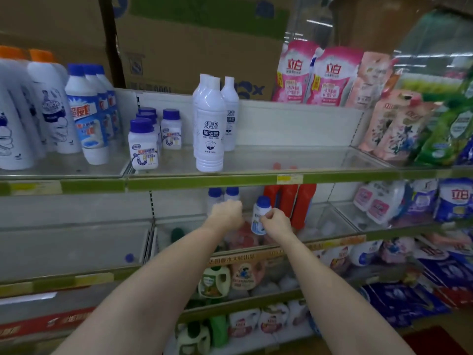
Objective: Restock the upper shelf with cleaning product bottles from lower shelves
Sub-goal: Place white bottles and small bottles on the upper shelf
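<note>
In the middle of the frame the right hand (277, 221) is gripping a small blue-capped bottle (261, 213) on the lower shelf (332, 240). The left hand (227, 213) is reaching beside it with curled fingers, and I cannot tell if it is holding anything; the upper shelf (256, 179) is crossing the frame above them

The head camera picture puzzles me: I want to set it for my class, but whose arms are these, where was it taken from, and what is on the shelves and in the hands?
No machine here: a person wears a camera on the head, so you look down their own bare arms at shop shelves. The upper shelf holds tall white bottles and small blue-capped bottles, with much bare space to the right. On the shelf below, the right hand pinches a small blue-capped bottle, tilted, beside red bottles. The left hand reaches toward two more; whether its fingers hold anything is hidden.
</note>
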Demonstrator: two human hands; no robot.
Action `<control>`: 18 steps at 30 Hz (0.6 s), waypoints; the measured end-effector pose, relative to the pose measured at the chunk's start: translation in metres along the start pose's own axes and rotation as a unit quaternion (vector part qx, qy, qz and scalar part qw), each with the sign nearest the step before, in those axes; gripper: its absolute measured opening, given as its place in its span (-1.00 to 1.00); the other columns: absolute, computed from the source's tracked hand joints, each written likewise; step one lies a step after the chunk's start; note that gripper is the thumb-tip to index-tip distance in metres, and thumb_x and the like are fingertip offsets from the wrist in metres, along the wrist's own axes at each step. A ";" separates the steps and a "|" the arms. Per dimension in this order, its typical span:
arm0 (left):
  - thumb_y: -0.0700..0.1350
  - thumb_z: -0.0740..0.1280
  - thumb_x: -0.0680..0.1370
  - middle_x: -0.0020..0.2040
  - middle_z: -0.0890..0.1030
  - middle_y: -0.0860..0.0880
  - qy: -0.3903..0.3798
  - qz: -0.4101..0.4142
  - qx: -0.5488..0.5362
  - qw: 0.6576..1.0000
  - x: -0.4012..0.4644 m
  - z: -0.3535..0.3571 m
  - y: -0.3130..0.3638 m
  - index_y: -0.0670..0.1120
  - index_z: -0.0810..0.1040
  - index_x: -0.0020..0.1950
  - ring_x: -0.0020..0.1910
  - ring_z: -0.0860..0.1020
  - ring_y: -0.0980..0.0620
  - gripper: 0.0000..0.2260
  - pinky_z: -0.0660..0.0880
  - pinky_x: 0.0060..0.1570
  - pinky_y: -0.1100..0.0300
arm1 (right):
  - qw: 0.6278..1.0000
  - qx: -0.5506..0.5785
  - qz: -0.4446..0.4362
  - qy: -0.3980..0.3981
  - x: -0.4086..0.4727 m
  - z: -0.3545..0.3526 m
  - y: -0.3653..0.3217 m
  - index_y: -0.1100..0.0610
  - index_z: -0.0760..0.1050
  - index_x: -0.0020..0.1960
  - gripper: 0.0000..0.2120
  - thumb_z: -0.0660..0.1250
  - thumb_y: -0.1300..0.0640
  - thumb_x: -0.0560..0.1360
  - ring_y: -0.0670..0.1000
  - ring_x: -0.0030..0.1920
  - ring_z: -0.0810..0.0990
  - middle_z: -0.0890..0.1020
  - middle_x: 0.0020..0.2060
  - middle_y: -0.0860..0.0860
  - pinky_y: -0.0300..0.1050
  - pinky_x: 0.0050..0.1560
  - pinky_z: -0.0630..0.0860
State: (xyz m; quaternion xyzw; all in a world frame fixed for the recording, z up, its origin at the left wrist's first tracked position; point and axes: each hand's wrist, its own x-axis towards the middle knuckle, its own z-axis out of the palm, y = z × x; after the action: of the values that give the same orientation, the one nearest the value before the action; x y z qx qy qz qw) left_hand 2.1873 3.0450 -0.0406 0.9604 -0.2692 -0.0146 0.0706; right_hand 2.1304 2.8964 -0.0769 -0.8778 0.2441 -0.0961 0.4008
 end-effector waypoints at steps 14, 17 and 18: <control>-0.10 0.26 0.60 -0.01 0.56 -0.05 -0.046 -0.038 -0.094 0.994 0.084 0.081 -0.004 -0.02 0.44 -0.02 -0.06 0.54 -0.04 -0.97 0.48 -0.09 0.10 | 0.997 -0.053 0.054 -0.033 0.101 0.025 0.063 0.14 0.44 0.25 -0.63 0.42 0.04 0.52 0.19 0.17 0.55 0.50 0.20 0.13 0.08 0.16 0.52; -0.10 0.25 0.59 0.02 0.60 -0.10 -0.050 -0.050 -0.100 0.993 0.108 0.090 0.001 -0.11 0.51 0.06 -0.01 0.56 -0.10 -0.88 0.53 -0.05 0.03 | 0.997 -0.045 0.035 -0.047 0.125 0.030 0.076 0.15 0.40 0.32 -0.53 0.45 0.03 0.51 0.21 0.22 0.53 0.46 0.26 0.13 0.10 0.21 0.51; -0.10 0.26 0.58 0.01 0.60 -0.11 -0.052 -0.055 -0.104 0.992 0.114 0.094 0.003 -0.13 0.51 0.07 -0.01 0.57 -0.12 -0.86 0.54 -0.03 0.02 | 0.998 -0.039 0.029 -0.051 0.132 0.033 0.080 0.17 0.39 0.34 -0.51 0.46 0.05 0.50 0.22 0.23 0.52 0.45 0.27 0.15 0.10 0.21 0.50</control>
State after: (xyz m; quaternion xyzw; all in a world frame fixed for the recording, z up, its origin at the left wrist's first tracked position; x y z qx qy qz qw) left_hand 2.2763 2.9710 -0.1322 0.9592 -0.2161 -0.0965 0.1547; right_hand 2.2279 2.8067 -0.1628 -0.8888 0.2526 -0.0303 0.3811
